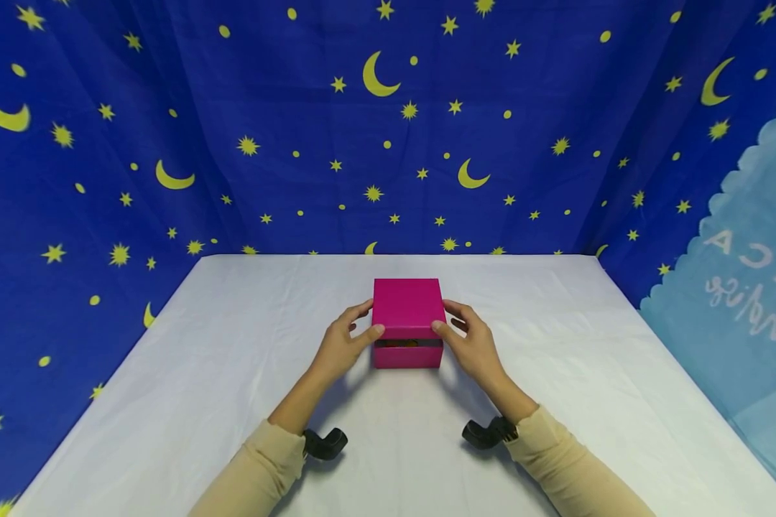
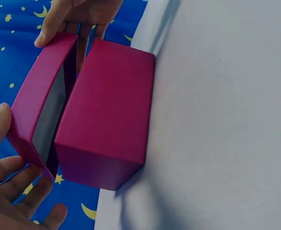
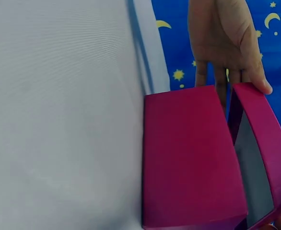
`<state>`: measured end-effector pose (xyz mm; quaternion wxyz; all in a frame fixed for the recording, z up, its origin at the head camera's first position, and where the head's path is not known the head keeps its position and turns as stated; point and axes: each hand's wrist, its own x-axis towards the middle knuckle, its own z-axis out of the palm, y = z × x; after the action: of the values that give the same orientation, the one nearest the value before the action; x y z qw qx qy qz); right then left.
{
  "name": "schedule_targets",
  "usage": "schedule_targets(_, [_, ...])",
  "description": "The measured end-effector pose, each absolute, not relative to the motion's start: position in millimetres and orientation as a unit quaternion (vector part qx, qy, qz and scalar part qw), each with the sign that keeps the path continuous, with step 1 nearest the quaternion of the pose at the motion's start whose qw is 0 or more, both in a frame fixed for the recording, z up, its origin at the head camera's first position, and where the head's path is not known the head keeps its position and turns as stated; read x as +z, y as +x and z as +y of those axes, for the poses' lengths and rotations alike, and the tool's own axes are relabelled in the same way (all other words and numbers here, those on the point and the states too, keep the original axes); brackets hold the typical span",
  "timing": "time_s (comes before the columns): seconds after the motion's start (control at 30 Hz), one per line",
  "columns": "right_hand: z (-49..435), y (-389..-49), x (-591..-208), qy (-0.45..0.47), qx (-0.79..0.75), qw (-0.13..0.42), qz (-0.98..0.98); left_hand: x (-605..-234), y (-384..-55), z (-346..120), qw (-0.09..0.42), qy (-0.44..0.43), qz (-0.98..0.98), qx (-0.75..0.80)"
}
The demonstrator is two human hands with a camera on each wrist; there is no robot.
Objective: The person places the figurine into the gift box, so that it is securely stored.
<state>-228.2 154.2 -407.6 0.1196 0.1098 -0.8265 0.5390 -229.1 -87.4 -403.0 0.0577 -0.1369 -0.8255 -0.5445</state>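
Note:
A pink box (image 1: 407,358) stands on the white tabletop, with its matching lid (image 1: 406,304) raised above it. My left hand (image 1: 344,347) grips the lid's left side, thumb at the front corner. On the opposite side my right hand (image 1: 474,346) pinches the lid, thumb likewise at its front corner. Through the gap a bit of something orange and yellow (image 1: 401,343) shows inside; its kind is hidden. In the left wrist view the lid (image 2: 40,91) is apart from the box (image 2: 107,100), its grey inside showing. The right wrist view also shows the box (image 3: 191,158) below the lid (image 3: 265,139).
A white cloth (image 1: 168,402) covers the table. Blue curtains (image 1: 310,93) with yellow moons and stars stand behind and at the sides. A light-blue banner with white lettering (image 1: 750,273) hangs at the right. Black wrist mounts (image 1: 326,444) stick out from the sleeves.

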Motion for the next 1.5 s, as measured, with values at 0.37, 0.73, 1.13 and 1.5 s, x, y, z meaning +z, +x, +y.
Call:
schedule_targets(0.37, [158,-222,-414,0.108,0.534,0.099,-0.833,-408,-221,-86,0.054,-0.124,-0.841,-0.524])
schedule_targets(0.73, [156,-221,-419,0.095,0.519,0.08,-0.846,-417,-220,-86,0.042,-0.11,-0.847,-0.518])
schedule_targets(1.13, [156,-220,-426,0.105,0.508,0.074,-0.852,-422,-219,-88,0.025,-0.099,-0.861,-0.499])
schedule_targets(1.5, [156,-221,-430,0.103,0.511,0.063,-0.851,-427,-219,-89,0.023,-0.105,-0.862,-0.495])
